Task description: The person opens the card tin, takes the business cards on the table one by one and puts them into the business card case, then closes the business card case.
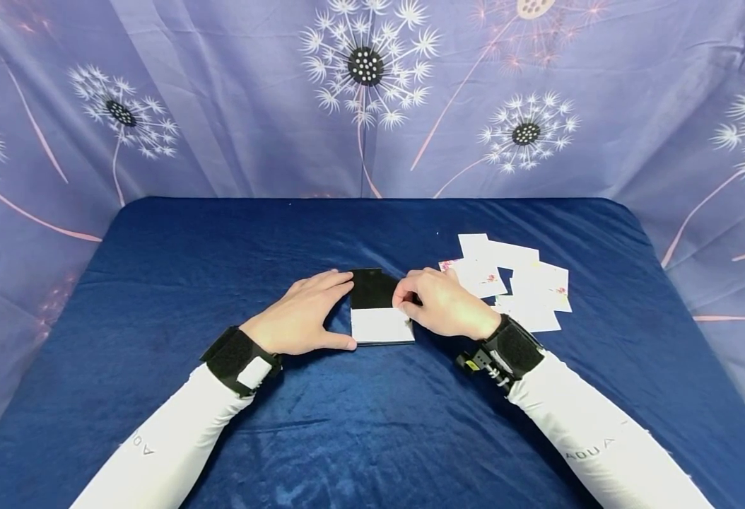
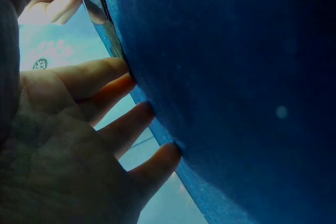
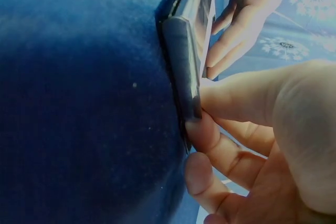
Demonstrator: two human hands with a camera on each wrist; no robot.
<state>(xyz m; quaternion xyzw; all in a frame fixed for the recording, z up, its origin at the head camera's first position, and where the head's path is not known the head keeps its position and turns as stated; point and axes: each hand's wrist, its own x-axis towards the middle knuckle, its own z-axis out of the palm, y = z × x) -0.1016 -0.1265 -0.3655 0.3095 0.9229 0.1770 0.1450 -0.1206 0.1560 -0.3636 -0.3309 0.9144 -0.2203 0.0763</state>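
Note:
A small black album [image 1: 372, 290] lies near the middle of the table, with a white card [image 1: 379, 326] over its near half. My left hand [image 1: 305, 311] rests along the album's left side, its fingers stretched and the thumb near the lower left corner. In the left wrist view, the left fingertips touch down on the blue cloth beside the album. My right hand [image 1: 445, 302] pinches the album's right edge at the end of the card. The right wrist view shows the thumb on top and curled fingers [image 3: 205, 132] at the edge of the thick black stack [image 3: 184, 61].
To the right of my right hand, several white cards [image 1: 525, 283] with small floral prints lie overlapping. A dark blue cloth [image 1: 232, 240] covers the table. Behind it hangs a purple curtain [image 1: 239, 85] with dandelion patterns.

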